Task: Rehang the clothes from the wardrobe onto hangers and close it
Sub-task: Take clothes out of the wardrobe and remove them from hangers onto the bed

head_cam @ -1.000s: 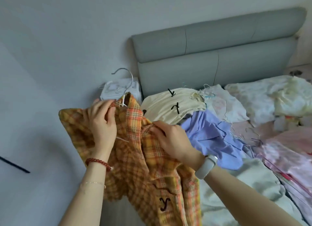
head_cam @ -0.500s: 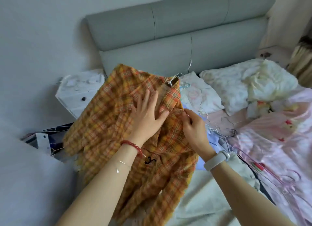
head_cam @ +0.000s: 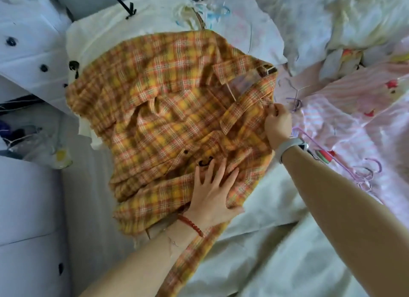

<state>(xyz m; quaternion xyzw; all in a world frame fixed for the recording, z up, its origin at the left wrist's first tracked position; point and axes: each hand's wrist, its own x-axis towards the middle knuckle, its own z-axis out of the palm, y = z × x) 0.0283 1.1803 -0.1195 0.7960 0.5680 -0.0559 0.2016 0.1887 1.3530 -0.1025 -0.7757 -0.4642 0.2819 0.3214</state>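
My left hand lay flat, fingers spread, on the soft, light orange-and-yellow plaid shirt spread on the bed — my right hand pinched its collar edge — best held at the shoulders.

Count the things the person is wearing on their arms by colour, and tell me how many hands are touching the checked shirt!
Red bead bracelets: 1
Thin pale chain bracelets: 1
White wristbands: 1
Total worn things: 3
Hands on the orange plaid shirt: 2, left hand flat, right hand pinching its edge.
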